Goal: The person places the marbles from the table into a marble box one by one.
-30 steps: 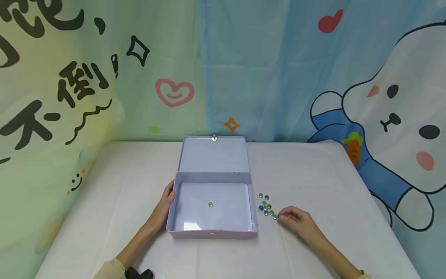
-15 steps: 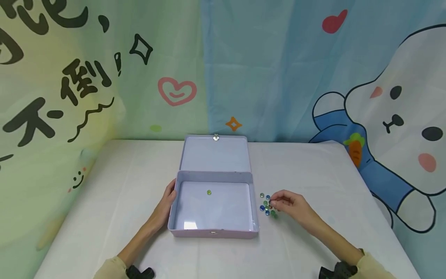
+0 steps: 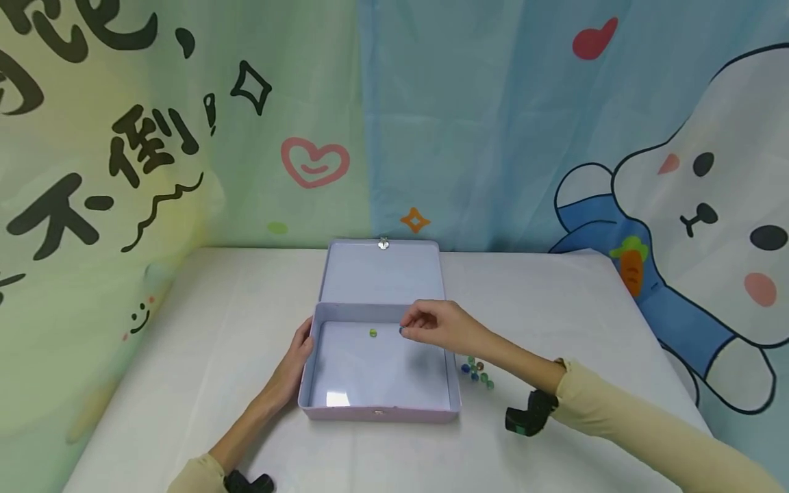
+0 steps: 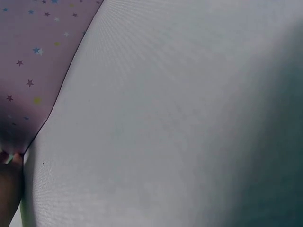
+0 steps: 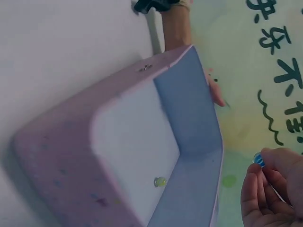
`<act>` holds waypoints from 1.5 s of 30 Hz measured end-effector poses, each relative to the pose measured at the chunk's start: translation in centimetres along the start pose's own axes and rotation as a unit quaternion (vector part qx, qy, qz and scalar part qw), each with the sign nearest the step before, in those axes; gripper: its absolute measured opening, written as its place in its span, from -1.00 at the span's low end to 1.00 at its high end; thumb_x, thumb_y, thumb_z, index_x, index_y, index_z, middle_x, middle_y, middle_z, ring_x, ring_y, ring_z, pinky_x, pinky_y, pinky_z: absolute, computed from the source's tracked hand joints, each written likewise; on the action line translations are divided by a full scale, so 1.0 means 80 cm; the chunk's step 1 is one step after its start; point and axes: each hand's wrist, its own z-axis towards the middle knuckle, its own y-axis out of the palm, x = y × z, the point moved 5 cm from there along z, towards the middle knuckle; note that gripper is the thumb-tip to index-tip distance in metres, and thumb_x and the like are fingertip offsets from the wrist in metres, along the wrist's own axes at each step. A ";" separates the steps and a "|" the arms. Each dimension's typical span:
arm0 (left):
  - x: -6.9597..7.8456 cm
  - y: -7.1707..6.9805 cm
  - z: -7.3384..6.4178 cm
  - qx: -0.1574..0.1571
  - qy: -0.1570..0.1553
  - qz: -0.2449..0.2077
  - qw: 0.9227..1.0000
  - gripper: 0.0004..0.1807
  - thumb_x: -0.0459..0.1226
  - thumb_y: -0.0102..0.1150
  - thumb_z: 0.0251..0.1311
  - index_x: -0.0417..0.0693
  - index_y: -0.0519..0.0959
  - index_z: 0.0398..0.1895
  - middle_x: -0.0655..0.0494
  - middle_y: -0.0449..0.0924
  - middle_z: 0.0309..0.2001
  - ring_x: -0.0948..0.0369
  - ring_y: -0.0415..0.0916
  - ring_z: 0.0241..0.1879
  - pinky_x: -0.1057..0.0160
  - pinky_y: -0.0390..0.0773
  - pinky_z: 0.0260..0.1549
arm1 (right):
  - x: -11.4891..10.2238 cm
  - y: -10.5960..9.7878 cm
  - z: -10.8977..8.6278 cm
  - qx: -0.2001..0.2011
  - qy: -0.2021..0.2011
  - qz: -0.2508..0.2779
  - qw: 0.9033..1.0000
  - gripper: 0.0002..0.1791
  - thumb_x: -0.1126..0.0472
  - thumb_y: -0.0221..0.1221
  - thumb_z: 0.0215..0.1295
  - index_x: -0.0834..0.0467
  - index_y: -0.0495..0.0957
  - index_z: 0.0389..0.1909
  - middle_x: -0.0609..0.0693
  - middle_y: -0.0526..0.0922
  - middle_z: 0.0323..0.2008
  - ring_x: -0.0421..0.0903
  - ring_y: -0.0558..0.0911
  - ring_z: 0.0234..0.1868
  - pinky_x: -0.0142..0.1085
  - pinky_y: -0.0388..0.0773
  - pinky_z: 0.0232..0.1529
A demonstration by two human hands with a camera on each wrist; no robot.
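My right hand (image 3: 440,324) pinches a clear and blue glass marble (image 5: 258,160) between thumb and fingertips, above the back right part of a lilac metal box (image 3: 382,413). The box stands with its lid (image 3: 382,270) tipped back. Inside on the floor lies one yellow-green marble (image 3: 372,333), left of the right hand. My left hand (image 3: 292,363) rests along the outside of the box's left wall, its fingers fairly straight. Starred pink outer wall (image 4: 42,56) shows in the left wrist view.
Several green, blue and brown marbles (image 3: 483,377) lie on the white table cloth (image 3: 555,308) to the right of the box, partly under the right forearm. A printed curtain (image 3: 431,123) hangs behind the table. Black wrist cameras (image 3: 531,413) are strapped on both wrists.
My right hand has picked up a blue marble from the group and carried it left and back over the box. The yellow-green marble has rolled toward the back wall. The left hand stays.
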 end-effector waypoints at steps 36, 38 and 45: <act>0.001 0.000 0.000 0.002 -0.010 -0.005 1.000 -0.41 0.03 -0.50 0.51 0.25 -0.14 0.54 0.01 -0.16 0.57 -0.09 -0.11 0.52 -0.23 0.00 0.38 | 0.010 0.152 0.146 -0.145 -0.068 -0.205 0.966 -0.90 0.28 0.31 0.19 0.18 0.58 -0.45 -0.03 0.64 -0.49 -0.36 0.42 -0.50 -0.59 0.34 -0.42; 0.001 0.000 0.000 0.002 -0.009 -0.004 1.000 -0.41 0.04 -0.51 0.51 0.24 -0.15 0.55 0.00 -0.18 0.58 -0.10 -0.11 0.52 -0.23 0.00 0.38 | 0.010 0.152 0.146 -0.141 -0.070 -0.208 0.965 -0.90 0.29 0.31 0.18 0.19 0.58 -0.46 -0.04 0.62 -0.52 -0.35 0.41 -0.51 -0.59 0.33 -0.44; 0.001 -0.001 0.000 0.003 -0.010 -0.002 1.000 -0.40 0.05 -0.50 0.50 0.24 -0.14 0.55 -0.01 -0.17 0.57 -0.10 -0.10 0.52 -0.23 0.00 0.38 | 0.008 0.154 0.144 -0.138 -0.065 -0.217 0.964 -0.87 0.26 0.32 0.19 0.20 0.58 -0.46 -0.08 0.57 -0.57 -0.35 0.39 -0.54 -0.58 0.30 -0.46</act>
